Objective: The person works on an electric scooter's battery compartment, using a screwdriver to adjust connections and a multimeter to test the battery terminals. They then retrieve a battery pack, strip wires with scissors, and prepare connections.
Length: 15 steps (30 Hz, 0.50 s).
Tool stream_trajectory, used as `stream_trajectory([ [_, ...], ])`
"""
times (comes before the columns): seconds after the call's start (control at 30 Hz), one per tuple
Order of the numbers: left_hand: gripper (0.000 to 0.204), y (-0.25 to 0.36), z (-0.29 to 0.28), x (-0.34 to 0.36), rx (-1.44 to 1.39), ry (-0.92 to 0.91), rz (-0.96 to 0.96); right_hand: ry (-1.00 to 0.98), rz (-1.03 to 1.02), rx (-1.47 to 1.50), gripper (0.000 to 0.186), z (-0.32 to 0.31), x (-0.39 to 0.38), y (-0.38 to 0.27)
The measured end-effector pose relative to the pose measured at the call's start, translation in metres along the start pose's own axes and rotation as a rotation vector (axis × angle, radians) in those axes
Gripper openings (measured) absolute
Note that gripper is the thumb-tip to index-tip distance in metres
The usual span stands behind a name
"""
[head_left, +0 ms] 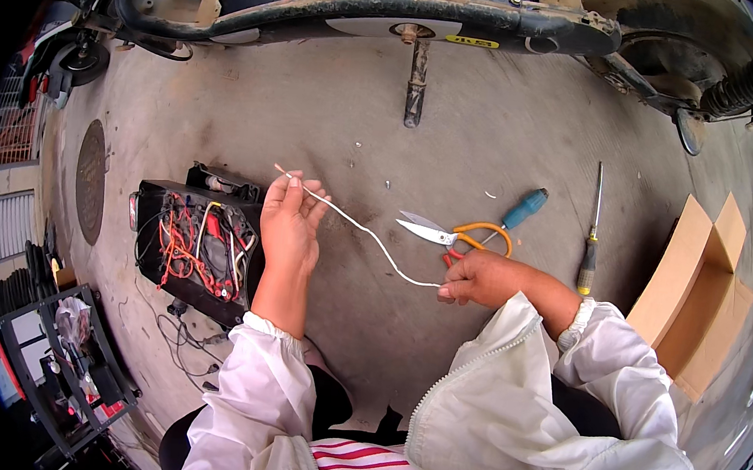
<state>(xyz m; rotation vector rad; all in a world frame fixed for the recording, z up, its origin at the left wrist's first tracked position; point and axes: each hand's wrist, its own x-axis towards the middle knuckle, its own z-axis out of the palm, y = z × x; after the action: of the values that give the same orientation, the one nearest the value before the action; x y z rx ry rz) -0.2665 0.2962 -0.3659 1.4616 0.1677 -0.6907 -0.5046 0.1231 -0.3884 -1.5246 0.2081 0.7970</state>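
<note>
A white wire [368, 232] stretches in a loose wave between my two hands. My left hand [293, 226] pinches it near its upper end, where a short bare copper tip sticks out above the fingers. My right hand [480, 278] is closed on the other end. Just beyond the right hand, orange-handled scissors [427, 233] lie open on the floor, with a teal-handled tool [520, 209] behind them. A yellow-handled screwdriver [587, 266] lies to the right. Left of my left hand sits a black box [197, 235] full of red, white and black wiring.
A scooter frame [363, 9] spans the top, its stand [416, 88] on the concrete floor [385, 153]. An open cardboard box [691, 296] is at right. At left are a round metal cover [91, 182], loose cables [182, 343] and a metal rack [61, 358] holding parts.
</note>
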Motion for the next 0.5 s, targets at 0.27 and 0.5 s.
stream_trajectory([
  [0.27,0.018,-0.005,0.054,-0.059,0.528,-0.625,-0.006,0.649,-0.356,0.554,0.024,-0.018,-0.007,-0.065],
  [0.5,0.015,-0.01,0.061,-0.07,0.583,-0.648,0.03,0.691,-0.333,0.64,0.016,-0.016,-0.01,-0.067],
])
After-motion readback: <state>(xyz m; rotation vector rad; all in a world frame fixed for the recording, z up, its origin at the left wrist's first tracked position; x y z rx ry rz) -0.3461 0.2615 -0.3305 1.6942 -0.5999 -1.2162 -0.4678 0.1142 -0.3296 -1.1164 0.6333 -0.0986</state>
